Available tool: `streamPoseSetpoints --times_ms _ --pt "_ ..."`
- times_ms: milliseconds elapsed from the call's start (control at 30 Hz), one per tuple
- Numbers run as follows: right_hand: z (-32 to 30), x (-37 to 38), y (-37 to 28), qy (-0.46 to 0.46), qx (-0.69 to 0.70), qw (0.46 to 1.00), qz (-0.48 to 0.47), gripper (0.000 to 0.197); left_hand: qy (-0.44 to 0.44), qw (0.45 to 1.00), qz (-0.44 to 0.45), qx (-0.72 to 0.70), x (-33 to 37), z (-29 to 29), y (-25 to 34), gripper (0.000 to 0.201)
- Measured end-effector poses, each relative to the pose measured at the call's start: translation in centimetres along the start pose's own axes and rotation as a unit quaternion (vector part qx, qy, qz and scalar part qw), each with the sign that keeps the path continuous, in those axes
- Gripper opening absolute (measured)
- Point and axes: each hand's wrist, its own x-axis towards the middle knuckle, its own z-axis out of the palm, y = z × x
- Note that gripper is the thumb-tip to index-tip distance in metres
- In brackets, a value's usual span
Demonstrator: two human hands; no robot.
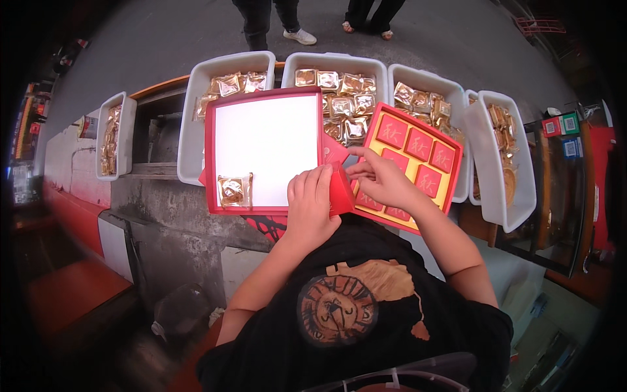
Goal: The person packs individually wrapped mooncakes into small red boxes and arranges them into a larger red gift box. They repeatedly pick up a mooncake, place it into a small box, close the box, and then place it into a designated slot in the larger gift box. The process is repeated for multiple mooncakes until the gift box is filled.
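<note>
My left hand (311, 204) is closed on a small red cardboard box (342, 189), its fingers lying over the right edge of a large red box lid (210, 153) with a white inside. My right hand (381, 178) is at the small box's right side, index finger stretched apart from the other, bent fingers; its thumb is hidden. In the lower left corner of the white inside lies one clear-wrapped golden pastry (232, 190). Below my right hand, a red gift box with a yellow insert (376, 140) holds several red square boxes (418, 145), partly hidden by my hand.
White plastic bins with wrapped pastries stand in a row: a far left bin (124, 166), a middle-left bin (189, 144), a centre bin (379, 68), and a right bin (522, 206). Beyond them are two people's legs (255, 23). Glass case (555, 228) at right.
</note>
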Motion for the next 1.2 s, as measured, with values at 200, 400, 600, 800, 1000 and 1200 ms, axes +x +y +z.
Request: streamPoseSetpoints --times_ms 200,400,600,800,1000,1200 --pt "1.6 1.4 -1.7 -0.096 0.100 0.990 0.023 0.073 0.016 1.000 -0.007 0.002 -1.2 -1.2 -1.4 0.090" --pt "2.3 2.2 -2.7 -0.095 0.034 0.995 -0.001 0.066 0.007 1.000 -0.008 0.017 -1.0 -2.0 -1.9 0.090" --pt "-0.5 5.0 0.0 -0.177 0.377 0.897 0.146 0.068 0.020 0.998 -0.059 -0.029 -1.8 -2.1 -3.6 0.092" --pt "1.5 3.1 -3.1 -0.009 0.110 0.994 -0.028 0.066 0.050 0.988 -0.135 -0.061 -2.2 -1.5 -3.3 0.097" --pt "1.5 4.2 -1.0 0.074 0.099 0.988 -0.093 0.021 0.026 0.952 -0.135 -0.275 -4.5 -1.5 -4.6 0.094" --pt "1.8 6.0 -5.1 -0.261 -0.069 0.952 -0.145 0.043 -0.151 0.824 -0.149 -0.525 -5.9 -6.7 -5.9 0.075"
